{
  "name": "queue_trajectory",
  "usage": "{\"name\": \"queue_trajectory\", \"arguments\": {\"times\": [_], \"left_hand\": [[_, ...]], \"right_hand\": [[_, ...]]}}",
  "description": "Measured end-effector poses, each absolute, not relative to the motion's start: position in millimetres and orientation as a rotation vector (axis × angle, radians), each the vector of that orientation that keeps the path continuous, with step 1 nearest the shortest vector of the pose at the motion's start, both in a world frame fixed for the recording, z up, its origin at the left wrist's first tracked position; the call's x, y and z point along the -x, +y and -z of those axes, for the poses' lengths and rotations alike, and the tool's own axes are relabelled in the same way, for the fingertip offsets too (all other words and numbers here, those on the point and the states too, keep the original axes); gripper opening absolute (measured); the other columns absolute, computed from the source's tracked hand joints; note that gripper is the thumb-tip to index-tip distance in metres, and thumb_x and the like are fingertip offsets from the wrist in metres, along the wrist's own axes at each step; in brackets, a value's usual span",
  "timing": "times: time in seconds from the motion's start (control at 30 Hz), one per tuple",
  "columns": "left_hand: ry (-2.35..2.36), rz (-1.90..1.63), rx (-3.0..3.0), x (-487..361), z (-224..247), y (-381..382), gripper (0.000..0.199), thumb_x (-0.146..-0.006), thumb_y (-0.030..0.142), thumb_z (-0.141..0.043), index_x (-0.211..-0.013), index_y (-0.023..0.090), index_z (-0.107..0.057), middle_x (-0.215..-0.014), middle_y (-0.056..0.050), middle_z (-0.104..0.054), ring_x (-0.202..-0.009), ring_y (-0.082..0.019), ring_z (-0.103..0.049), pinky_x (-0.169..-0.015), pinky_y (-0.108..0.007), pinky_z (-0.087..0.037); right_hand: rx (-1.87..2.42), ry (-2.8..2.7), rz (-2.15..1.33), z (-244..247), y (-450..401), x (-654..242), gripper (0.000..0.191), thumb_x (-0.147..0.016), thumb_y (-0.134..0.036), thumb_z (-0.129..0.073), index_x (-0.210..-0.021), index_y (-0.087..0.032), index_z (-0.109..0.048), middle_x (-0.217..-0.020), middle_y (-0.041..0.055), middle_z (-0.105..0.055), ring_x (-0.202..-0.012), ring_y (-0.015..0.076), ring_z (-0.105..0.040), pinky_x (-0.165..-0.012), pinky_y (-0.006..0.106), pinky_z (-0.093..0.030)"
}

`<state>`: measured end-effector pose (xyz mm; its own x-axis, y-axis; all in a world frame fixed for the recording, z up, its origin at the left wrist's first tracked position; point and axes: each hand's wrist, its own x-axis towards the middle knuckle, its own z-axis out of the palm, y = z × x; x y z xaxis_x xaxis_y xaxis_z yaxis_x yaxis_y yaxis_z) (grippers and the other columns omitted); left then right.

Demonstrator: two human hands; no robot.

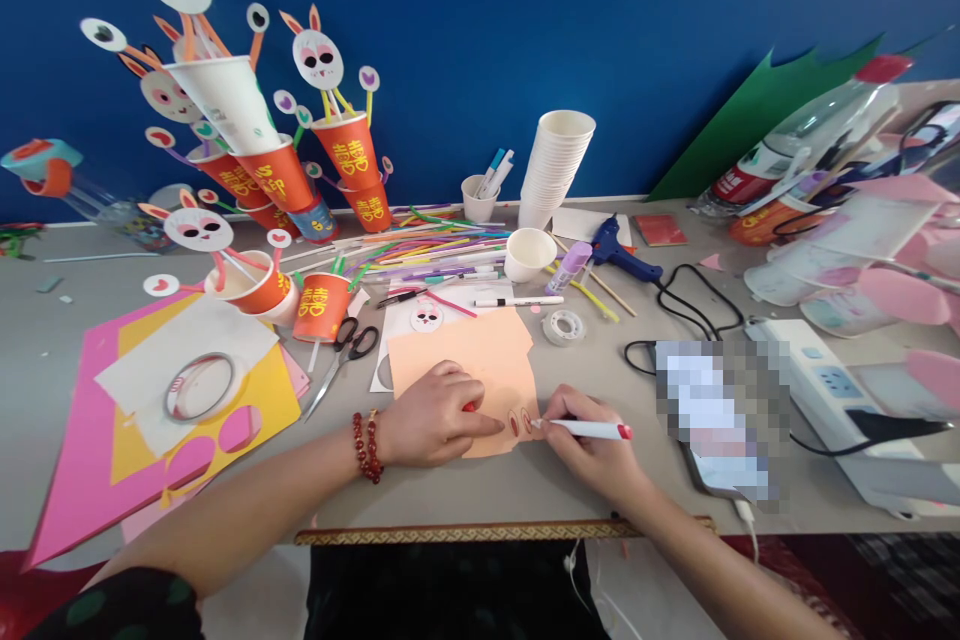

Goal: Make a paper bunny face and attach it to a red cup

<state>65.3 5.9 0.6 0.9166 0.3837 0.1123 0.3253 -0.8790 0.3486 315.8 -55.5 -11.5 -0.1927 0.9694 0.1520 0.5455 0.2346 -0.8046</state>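
My right hand [592,445] grips a white marker with a red end [589,429], its tip at the peach paper [465,350]. Two small ear-like ovals [519,420] are drawn in red near the sheet's lower right corner. My left hand [431,415] presses on the paper, index finger stretched toward the ovals, other fingers curled. A small red piece [469,407], apparently a marker cap, shows between those fingers. Under the peach sheet lies a white paper [382,345], and a cut-out rabbit face [427,316] rests at its upper edge.
Scissors [341,360] and pink and yellow sheets [82,420] lie at left, below rabbit-faced paper cups [349,155]. Behind are coloured sticks [442,245], stacked white cups [555,170] and a glue gun [622,250]. A phone [712,420] and power strip [825,390] sit at right.
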Motion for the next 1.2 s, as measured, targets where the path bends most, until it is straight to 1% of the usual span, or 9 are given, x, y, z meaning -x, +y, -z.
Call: {"name": "queue_trajectory", "arguments": {"times": [0.3,0.6,0.8,1.1,1.2], "left_hand": [[0.513,-0.3,-2.737,-65.5,-0.8,6.3,0.034,-0.088,0.02,-0.048,-0.116,0.029,-0.064,-0.083,-0.003,-0.048,-0.074,-0.018,-0.042,-0.082,-0.036,-0.034],[0.509,-0.286,-2.748,-65.0,0.4,6.2,0.034,-0.087,0.021,-0.049,-0.117,0.029,-0.063,-0.083,-0.002,-0.047,-0.075,-0.019,-0.043,-0.082,-0.036,-0.034],[0.513,-0.307,-2.732,-65.3,-0.9,5.7,0.034,-0.088,0.02,-0.047,-0.115,0.029,-0.064,-0.083,-0.003,-0.048,-0.075,-0.018,-0.043,-0.082,-0.036,-0.033],[0.51,-0.315,-2.734,-65.9,-0.3,5.5,0.033,-0.087,0.02,-0.049,-0.115,0.029,-0.065,-0.083,-0.002,-0.048,-0.075,-0.018,-0.043,-0.081,-0.036,-0.034],[0.514,-0.313,-2.737,-66.2,-1.1,5.4,0.033,-0.087,0.019,-0.049,-0.114,0.028,-0.065,-0.082,-0.002,-0.047,-0.075,-0.018,-0.043,-0.082,-0.036,-0.034]], "right_hand": [[1.364,-1.85,-0.851,14.5,-56.2,-317.5,0.019,-0.08,-0.018,-0.052,-0.066,-0.022,-0.041,-0.057,-0.0046,-0.047,-0.05,0.012,-0.042,-0.05,0.024,-0.031],[1.327,-1.847,-0.883,13.0,-55.9,-316.9,0.019,-0.079,-0.016,-0.052,-0.065,-0.022,-0.041,-0.056,-0.0051,-0.045,-0.049,0.0114,-0.04,-0.049,0.024,-0.029],[1.331,-1.714,-0.913,14.2,-56.2,-316.3,0.018,-0.082,-0.017,-0.052,-0.066,-0.022,-0.045,-0.059,-0.0039,-0.048,-0.052,0.0122,-0.043,-0.05,0.024,-0.033],[1.385,-1.777,-0.858,12.4,-55.1,-313.1,0.018,-0.083,-0.019,-0.053,-0.067,-0.021,-0.048,-0.058,-0.0041,-0.048,-0.051,0.0117,-0.043,-0.05,0.024,-0.033],[1.369,-1.805,-0.851,13.4,-55.6,-314.3,0.017,-0.082,-0.018,-0.054,-0.067,-0.021,-0.047,-0.057,-0.0045,-0.048,-0.051,0.0115,-0.043,-0.05,0.024,-0.032]]}}
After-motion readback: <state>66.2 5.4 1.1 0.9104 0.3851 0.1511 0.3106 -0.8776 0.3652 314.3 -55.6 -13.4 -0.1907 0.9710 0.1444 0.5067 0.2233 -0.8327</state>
